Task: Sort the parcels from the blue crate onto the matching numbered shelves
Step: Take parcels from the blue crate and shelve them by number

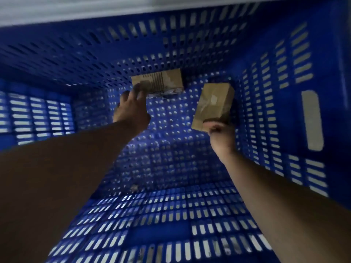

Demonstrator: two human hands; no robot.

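I look straight down into a deep blue crate [284, 111] with slotted walls. Two brown cardboard parcels are inside. One parcel [163, 80], with a barcode label and tape, lies on the bottom by the far wall. My left hand [131, 109] reaches down to it, its fingers curling over the near left corner. The other parcel [212, 105] is tilted up off the bottom, near the right wall. My right hand [221, 133] grips its lower end.
The crate's perforated bottom [167, 141] shows between my two forearms. A tall slot handle [311, 120] is cut in the right wall. A pale surface [76, 8] lies beyond the crate's far rim.
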